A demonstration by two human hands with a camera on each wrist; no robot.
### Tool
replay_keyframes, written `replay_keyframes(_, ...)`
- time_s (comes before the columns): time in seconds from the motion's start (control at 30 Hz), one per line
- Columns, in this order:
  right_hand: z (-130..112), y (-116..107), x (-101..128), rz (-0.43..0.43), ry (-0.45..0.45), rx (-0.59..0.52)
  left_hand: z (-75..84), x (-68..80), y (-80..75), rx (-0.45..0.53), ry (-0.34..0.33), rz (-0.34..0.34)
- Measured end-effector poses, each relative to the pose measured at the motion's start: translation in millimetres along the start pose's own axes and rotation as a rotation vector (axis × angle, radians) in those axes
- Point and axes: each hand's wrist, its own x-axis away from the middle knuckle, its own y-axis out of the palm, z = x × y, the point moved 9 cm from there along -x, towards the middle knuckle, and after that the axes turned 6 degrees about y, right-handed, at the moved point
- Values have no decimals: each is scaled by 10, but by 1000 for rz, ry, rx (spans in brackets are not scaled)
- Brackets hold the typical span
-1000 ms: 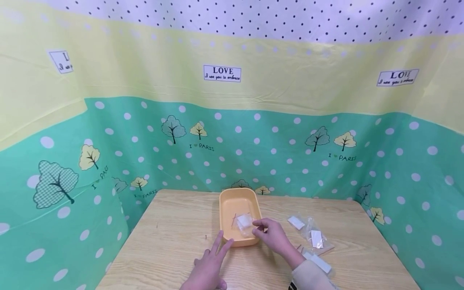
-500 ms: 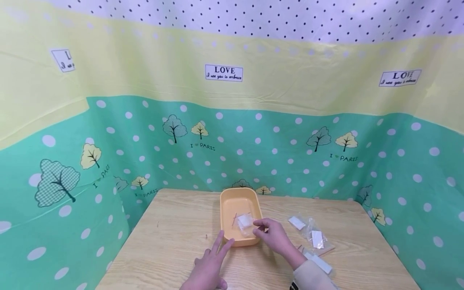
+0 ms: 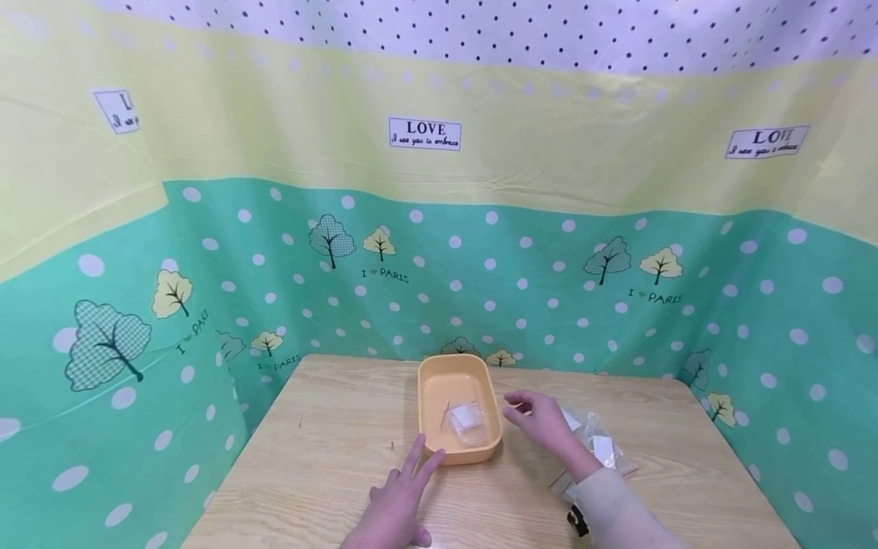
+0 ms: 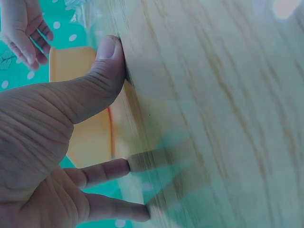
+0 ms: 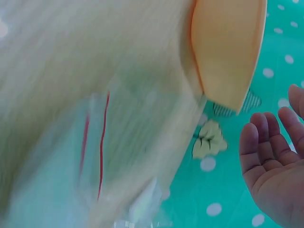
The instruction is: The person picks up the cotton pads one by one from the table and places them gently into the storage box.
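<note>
An orange tray (image 3: 446,385) stands on the wooden table (image 3: 329,450) with a small clear bag (image 3: 466,417) holding a white piece lying in it. My left hand (image 3: 401,499) lies flat on the table with fingers spread, one fingertip touching the tray's near left corner; the left wrist view shows its thumb (image 4: 107,66) pressed to the wood beside the tray (image 4: 90,137). My right hand (image 3: 542,419) hovers right of the tray, fingers relaxed and empty, over several clear bags (image 3: 600,446). In the right wrist view its palm (image 5: 273,166) is open, with the tray (image 5: 228,47) and a red-striped bag (image 5: 95,142) nearby.
A green and yellow dotted curtain (image 3: 480,267) encloses the table at the back and both sides. The clear bags with white pieces lie at the table's right, partly under my right forearm. Bare wood stretches left of the tray.
My right hand has let go of the small bag, which now lies in the tray, and has moved right over the loose bags. The left hand has stayed put.
</note>
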Motion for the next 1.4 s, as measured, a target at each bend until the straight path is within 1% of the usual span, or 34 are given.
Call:
replay_keyframes(0.1, 76, -141, -40, 3, 21, 25, 0, -1, -5, -1, -8, -5)
replay_keyframes(0.3, 224, -384, -53, 1, 41, 112, 3, -1, -13, -4, -12, -10)
replay_keyframes(0.43, 337, -495, -27, 16, 57, 188, -4, -7, -6, 1, -17, -8)
replay_keyframes(0.57, 464, -558, 0, 32, 77, 271, -23, -14, 10, 11, -31, -13)
replay_keyframes(0.77, 678, -567, 14, 23, 146, 367, -30, -19, 26, 14, -28, -9)
replay_keyframes(0.87, 757, -562, 26, 7, 182, 384, -12, -15, 16, 11, -17, -4)
replay_keyframes(1.0, 822, -549, 51, -9, 207, 380, 5, -7, 11, 4, -8, -3)
replay_keyframes(1.17, 885, -505, 71, -21, 212, 367, 1, -6, 25, -3, -13, -11)
replay_keyframes(1.4, 904, -452, 60, -3, 166, 390, 2, -11, 20, 2, -8, -11)
